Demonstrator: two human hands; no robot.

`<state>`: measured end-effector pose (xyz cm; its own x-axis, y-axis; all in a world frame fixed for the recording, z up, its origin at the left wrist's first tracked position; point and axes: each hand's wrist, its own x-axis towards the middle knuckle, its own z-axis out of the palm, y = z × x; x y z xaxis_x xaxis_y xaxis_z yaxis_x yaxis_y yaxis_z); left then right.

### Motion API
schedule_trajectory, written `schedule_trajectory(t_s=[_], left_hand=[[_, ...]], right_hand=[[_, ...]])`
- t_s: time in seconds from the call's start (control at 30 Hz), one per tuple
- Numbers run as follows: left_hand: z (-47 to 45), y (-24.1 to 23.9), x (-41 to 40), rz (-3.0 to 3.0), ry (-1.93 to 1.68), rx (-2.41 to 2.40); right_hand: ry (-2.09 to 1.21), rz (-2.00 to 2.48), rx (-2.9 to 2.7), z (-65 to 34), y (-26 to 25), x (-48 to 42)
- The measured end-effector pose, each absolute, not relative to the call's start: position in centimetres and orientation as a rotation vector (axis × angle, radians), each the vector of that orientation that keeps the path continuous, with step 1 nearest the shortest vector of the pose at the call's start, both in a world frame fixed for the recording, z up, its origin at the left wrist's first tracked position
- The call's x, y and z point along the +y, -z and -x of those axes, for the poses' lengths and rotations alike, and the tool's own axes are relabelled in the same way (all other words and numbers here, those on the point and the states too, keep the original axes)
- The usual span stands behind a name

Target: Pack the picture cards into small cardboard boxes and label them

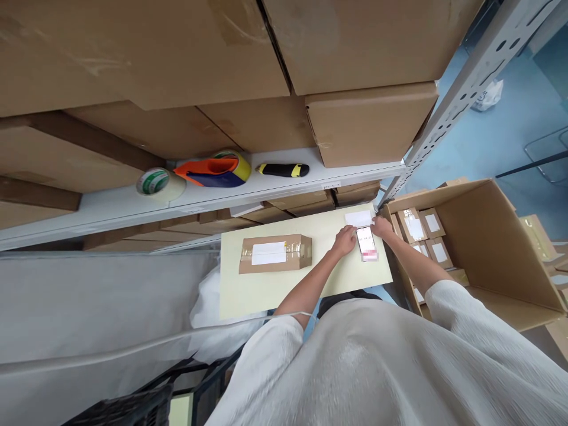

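a phone (366, 241) is steadied flat on the pale table (266, 290), near its far right corner and just below a white slip (359, 218). the left hand (345, 241) is seen half-curled against the phone's left edge, and the right hand (381, 225) is laid at its upper right corner. whether the phone is clasped or only touched cannot be told. the screen appears to be checked against the slip, so any further move would call for a light fingertip touch. a taped parcel (275, 253) is seen well apart.

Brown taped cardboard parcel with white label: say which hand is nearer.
Left. The left hand sits just right of the parcel; the right hand is farther, beyond the phone.
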<state>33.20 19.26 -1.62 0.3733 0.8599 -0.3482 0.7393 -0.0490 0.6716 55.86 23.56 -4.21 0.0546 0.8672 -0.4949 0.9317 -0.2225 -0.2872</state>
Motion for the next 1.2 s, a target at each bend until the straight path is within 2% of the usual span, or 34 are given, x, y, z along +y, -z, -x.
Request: schedule_trajectory(t_s=[0.27, 0.5, 0.77, 0.87, 1.2], left_hand=[[-33.6, 1.0, 20.2, -1.717, -0.377, 1.412], [-36.7, 0.5, 22.5, -1.324, -0.582, 1.469], [-37.4, 0.9, 23.1, -1.202, -0.600, 1.559], [-37.1, 0.8, 23.2, -1.203, -0.598, 1.572], [-36.4, 0.4, 23.5, -1.200, -0.602, 1.560]], right_hand=[[0.918, -2.474, 2.045, -55.3, 2.1, 23.3], [1.579, -2.536, 2.015, -54.2, 1.3, 23.8], [1.914, -2.384, 2.042, -53.8, 0.6, 23.8], [1.903, -2.334, 2.084, -53.5, 0.4, 23.8], [1.501, -2.219, 2.301, -52.7, -1.4, 24.1]])
